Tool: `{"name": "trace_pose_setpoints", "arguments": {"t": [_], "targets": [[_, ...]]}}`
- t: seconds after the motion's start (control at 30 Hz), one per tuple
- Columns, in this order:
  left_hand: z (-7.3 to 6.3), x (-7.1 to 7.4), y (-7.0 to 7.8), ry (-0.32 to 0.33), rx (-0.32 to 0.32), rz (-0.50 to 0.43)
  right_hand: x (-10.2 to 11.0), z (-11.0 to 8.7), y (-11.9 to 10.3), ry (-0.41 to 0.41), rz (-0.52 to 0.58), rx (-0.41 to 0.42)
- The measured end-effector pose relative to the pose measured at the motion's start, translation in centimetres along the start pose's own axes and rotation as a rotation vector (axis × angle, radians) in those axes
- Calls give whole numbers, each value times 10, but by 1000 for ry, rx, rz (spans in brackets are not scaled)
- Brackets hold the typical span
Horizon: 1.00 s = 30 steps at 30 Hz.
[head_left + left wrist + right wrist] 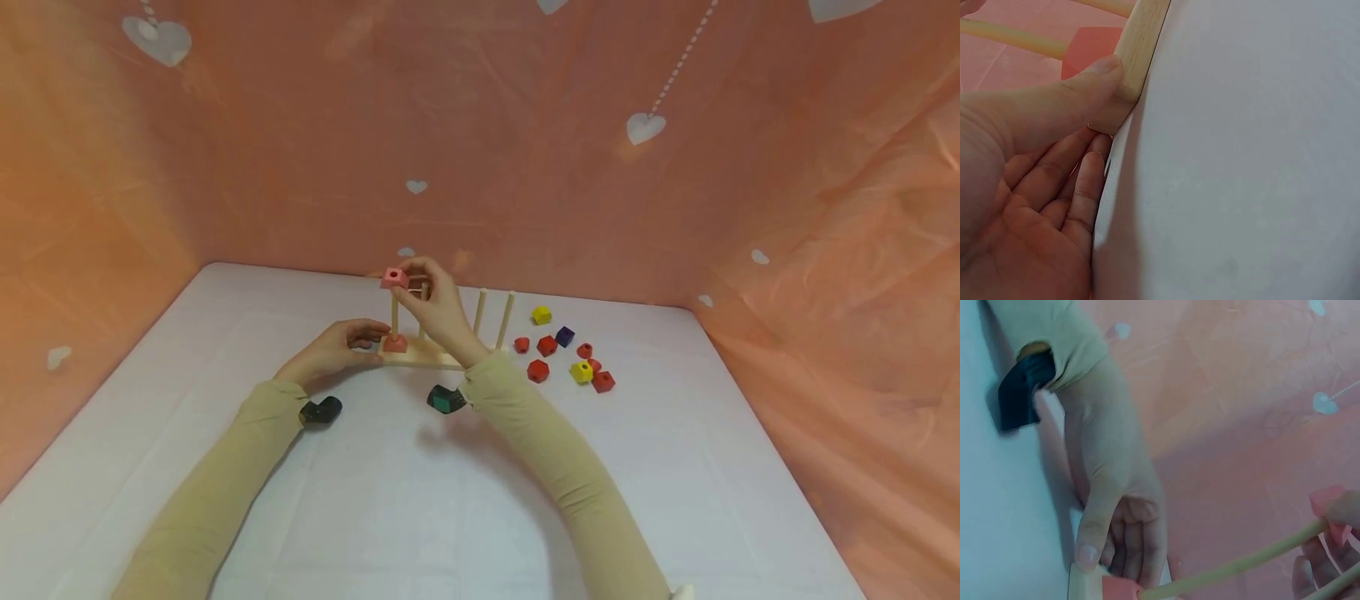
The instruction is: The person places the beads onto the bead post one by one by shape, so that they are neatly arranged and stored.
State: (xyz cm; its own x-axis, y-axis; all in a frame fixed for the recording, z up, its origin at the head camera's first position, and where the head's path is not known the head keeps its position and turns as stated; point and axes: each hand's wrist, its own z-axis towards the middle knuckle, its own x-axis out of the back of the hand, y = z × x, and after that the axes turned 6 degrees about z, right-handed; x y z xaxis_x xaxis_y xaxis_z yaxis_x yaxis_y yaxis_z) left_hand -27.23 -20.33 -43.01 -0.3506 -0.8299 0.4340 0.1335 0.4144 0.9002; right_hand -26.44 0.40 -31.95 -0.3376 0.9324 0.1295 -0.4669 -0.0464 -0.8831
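A pale wooden peg stand (420,358) with several upright pegs stands toward the back of the table. My left hand (333,348) holds its left end, the thumb (1100,67) on the base's edge and the other fingers behind. My right hand (441,310) pinches a light red block (393,279) with a hole in it, right at the top of the leftmost peg (395,315). In the right wrist view that block (1325,501) meets the peg's tip. Down at the foot of the same peg sits another red block (395,344).
Right of the stand lie several loose blocks: red ones such as this octagonal block (537,371), yellow ones like this block (542,315), and a dark blue block (565,336). A white cloth covers the table (390,500). Pink fabric (480,150) with hearts hangs behind it.
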Motion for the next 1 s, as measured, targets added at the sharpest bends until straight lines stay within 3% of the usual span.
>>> {"name": "trace_pose_setpoints", "arguments": {"t": [0.2, 0.43, 0.57, 0.8, 1.0], "targets": [[-1, -1, 1, 6, -17, 3, -6, 2, 21, 35, -15, -37], [-2, -1, 1, 12, -36, 40, -11, -5, 51, 80, -6, -199], [-2, -1, 2, 14, -37, 40, -12, -12, 55, 70, 5, -212], [-1, -1, 2, 25, -47, 74, -13, -24, 82, 52, -149, -236], [1, 0, -1, 29, -69, 85, -14, -29, 87, 57, -159, -252]]}}
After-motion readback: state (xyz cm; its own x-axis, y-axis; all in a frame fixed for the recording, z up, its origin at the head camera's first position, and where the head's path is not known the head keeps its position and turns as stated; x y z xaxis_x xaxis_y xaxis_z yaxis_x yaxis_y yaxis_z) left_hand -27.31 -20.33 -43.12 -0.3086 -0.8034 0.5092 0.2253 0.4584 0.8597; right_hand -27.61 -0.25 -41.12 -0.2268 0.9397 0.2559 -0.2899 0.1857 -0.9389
